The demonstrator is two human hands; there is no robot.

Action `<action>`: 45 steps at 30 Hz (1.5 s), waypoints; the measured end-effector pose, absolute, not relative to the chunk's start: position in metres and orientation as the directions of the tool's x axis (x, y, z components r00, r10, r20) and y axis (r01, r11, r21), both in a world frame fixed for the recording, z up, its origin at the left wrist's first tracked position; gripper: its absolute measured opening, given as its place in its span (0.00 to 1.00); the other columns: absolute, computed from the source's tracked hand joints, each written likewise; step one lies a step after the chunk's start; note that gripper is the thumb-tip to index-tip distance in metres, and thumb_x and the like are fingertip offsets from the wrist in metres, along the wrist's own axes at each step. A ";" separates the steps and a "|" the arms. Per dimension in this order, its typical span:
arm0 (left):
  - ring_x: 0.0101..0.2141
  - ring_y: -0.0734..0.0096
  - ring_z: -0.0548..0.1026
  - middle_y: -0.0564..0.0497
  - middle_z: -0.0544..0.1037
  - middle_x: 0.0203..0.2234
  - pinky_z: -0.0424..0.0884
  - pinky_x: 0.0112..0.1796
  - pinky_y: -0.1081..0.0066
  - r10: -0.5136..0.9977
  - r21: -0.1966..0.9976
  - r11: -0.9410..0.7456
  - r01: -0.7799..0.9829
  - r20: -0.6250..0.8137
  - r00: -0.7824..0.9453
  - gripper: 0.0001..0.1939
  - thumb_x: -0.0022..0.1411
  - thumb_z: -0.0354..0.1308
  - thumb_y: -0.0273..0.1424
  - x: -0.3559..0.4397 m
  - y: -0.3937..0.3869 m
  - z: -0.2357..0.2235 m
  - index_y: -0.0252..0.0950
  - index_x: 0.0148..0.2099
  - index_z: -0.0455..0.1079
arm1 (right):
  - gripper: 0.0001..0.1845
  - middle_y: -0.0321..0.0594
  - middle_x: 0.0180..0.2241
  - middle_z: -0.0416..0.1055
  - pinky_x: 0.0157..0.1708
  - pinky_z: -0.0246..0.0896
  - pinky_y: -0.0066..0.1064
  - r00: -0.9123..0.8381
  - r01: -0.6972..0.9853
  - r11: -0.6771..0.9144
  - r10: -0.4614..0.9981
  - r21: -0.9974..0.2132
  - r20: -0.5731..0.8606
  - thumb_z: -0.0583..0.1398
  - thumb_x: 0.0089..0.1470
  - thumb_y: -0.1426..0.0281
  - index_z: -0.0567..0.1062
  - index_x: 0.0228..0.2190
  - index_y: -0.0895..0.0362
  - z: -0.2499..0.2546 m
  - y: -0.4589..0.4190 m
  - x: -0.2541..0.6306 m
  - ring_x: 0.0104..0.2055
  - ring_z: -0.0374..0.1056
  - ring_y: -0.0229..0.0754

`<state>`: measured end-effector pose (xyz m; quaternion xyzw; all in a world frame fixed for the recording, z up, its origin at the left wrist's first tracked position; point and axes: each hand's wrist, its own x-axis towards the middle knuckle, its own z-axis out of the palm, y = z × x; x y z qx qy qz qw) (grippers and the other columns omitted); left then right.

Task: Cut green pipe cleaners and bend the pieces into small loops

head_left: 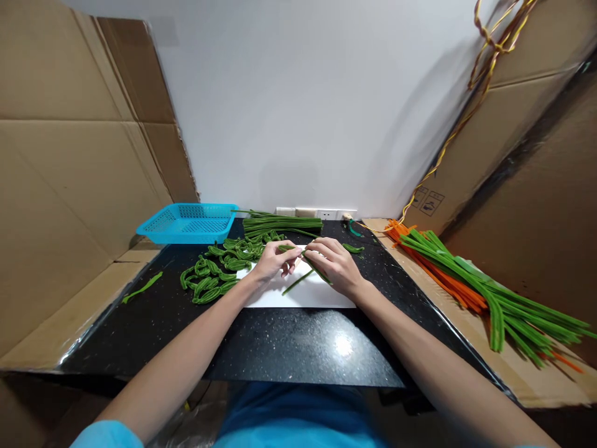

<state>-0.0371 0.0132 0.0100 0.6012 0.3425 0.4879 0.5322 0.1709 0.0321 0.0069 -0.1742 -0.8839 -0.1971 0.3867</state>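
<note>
While our forearms converge over the black table (289, 348) and white sheet (303, 295), our left hand (275, 261) and right hand (333, 264) pinch one green pipe cleaner (305, 274), its long axis running diagonally down-left from the right fingers.

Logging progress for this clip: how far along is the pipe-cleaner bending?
Done: a pile of bent green pieces left of the white sheet. In hand: left hand and right hand grip one green stem. Left: the straight green bundle behind and stems on the cardboard.
</note>
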 end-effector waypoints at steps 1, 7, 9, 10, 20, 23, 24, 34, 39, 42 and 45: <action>0.17 0.76 0.68 0.55 0.69 0.17 0.60 0.15 0.77 0.927 0.970 -0.228 -0.089 0.244 0.286 0.17 0.59 0.66 0.43 -0.037 0.014 0.010 0.33 0.33 0.72 | 0.10 0.48 0.44 0.78 0.51 0.66 0.43 -0.650 0.458 0.861 0.154 0.222 0.744 0.56 0.67 0.73 0.76 0.47 0.57 0.007 0.033 0.171 0.51 0.69 0.48; 0.15 0.77 0.67 0.54 0.71 0.17 0.61 0.15 0.77 0.895 0.942 -0.336 -0.019 0.325 0.304 0.19 0.60 0.65 0.45 -0.036 0.013 0.010 0.32 0.35 0.72 | 0.12 0.46 0.40 0.76 0.47 0.64 0.40 -0.717 0.469 0.834 0.167 0.291 0.677 0.52 0.69 0.74 0.75 0.45 0.57 0.004 0.036 0.171 0.44 0.69 0.46; 0.16 0.77 0.68 0.55 0.71 0.17 0.61 0.15 0.77 0.891 0.940 -0.339 -0.029 0.331 0.312 0.19 0.61 0.65 0.45 -0.035 0.013 0.011 0.32 0.35 0.71 | 0.12 0.46 0.37 0.75 0.45 0.63 0.39 -0.712 0.486 0.823 0.175 0.296 0.680 0.51 0.69 0.75 0.75 0.44 0.58 0.004 0.036 0.170 0.41 0.68 0.45; 0.16 0.77 0.68 0.55 0.71 0.17 0.61 0.15 0.77 0.890 0.941 -0.337 -0.037 0.331 0.314 0.19 0.61 0.65 0.45 -0.035 0.013 0.011 0.32 0.35 0.71 | 0.12 0.45 0.36 0.75 0.45 0.62 0.39 -0.705 0.492 0.819 0.175 0.296 0.687 0.51 0.69 0.75 0.75 0.43 0.58 0.005 0.036 0.170 0.40 0.68 0.45; 0.17 0.77 0.69 0.54 0.71 0.18 0.60 0.16 0.77 0.895 0.955 -0.289 -0.067 0.294 0.334 0.22 0.57 0.67 0.47 -0.038 0.010 0.016 0.34 0.31 0.67 | 0.10 0.44 0.35 0.76 0.43 0.63 0.38 -0.717 0.461 0.819 0.117 0.342 0.687 0.52 0.68 0.75 0.73 0.46 0.59 0.005 0.033 0.167 0.38 0.70 0.44; 0.16 0.77 0.69 0.53 0.72 0.18 0.60 0.16 0.77 0.896 0.957 -0.285 -0.062 0.288 0.336 0.22 0.57 0.67 0.48 -0.038 0.011 0.015 0.34 0.31 0.67 | 0.10 0.45 0.36 0.77 0.42 0.64 0.38 -0.716 0.454 0.821 0.105 0.347 0.690 0.53 0.68 0.75 0.71 0.48 0.60 0.003 0.034 0.166 0.38 0.71 0.44; 0.16 0.77 0.70 0.53 0.72 0.18 0.60 0.16 0.77 0.897 0.958 -0.279 -0.063 0.283 0.339 0.22 0.57 0.67 0.48 -0.038 0.012 0.015 0.34 0.31 0.67 | 0.10 0.45 0.36 0.77 0.42 0.64 0.38 -0.711 0.452 0.821 0.094 0.349 0.697 0.53 0.67 0.76 0.71 0.47 0.61 0.002 0.034 0.165 0.37 0.71 0.44; 0.17 0.77 0.68 0.54 0.69 0.18 0.59 0.16 0.76 0.921 0.974 -0.160 -0.159 0.205 0.331 0.21 0.58 0.67 0.46 -0.035 0.015 0.007 0.33 0.30 0.68 | 0.12 0.45 0.35 0.78 0.43 0.68 0.36 -0.635 0.441 0.841 0.045 0.314 0.771 0.53 0.67 0.77 0.73 0.48 0.60 0.004 0.032 0.163 0.35 0.73 0.43; 0.18 0.78 0.69 0.53 0.70 0.21 0.57 0.17 0.76 0.922 0.969 -0.109 -0.220 0.182 0.341 0.19 0.58 0.67 0.44 -0.035 0.012 0.008 0.33 0.31 0.68 | 0.13 0.45 0.36 0.79 0.44 0.70 0.37 -0.608 0.454 0.858 0.100 0.241 0.788 0.52 0.68 0.75 0.74 0.48 0.58 0.003 0.032 0.166 0.37 0.75 0.43; 0.19 0.77 0.69 0.54 0.70 0.22 0.56 0.17 0.76 0.924 0.967 -0.088 -0.240 0.169 0.342 0.18 0.57 0.68 0.43 -0.034 0.010 0.010 0.34 0.32 0.68 | 0.14 0.46 0.40 0.80 0.46 0.70 0.38 -0.600 0.438 0.868 0.089 0.234 0.795 0.54 0.67 0.76 0.74 0.50 0.58 0.006 0.030 0.167 0.42 0.76 0.44; 0.18 0.79 0.68 0.54 0.69 0.22 0.56 0.17 0.76 0.938 0.964 -0.067 -0.258 0.149 0.314 0.17 0.57 0.68 0.42 -0.033 0.010 0.011 0.34 0.32 0.68 | 0.15 0.48 0.47 0.79 0.52 0.68 0.42 -0.604 0.450 0.861 0.096 0.238 0.792 0.56 0.66 0.75 0.75 0.51 0.57 0.008 0.029 0.168 0.50 0.74 0.47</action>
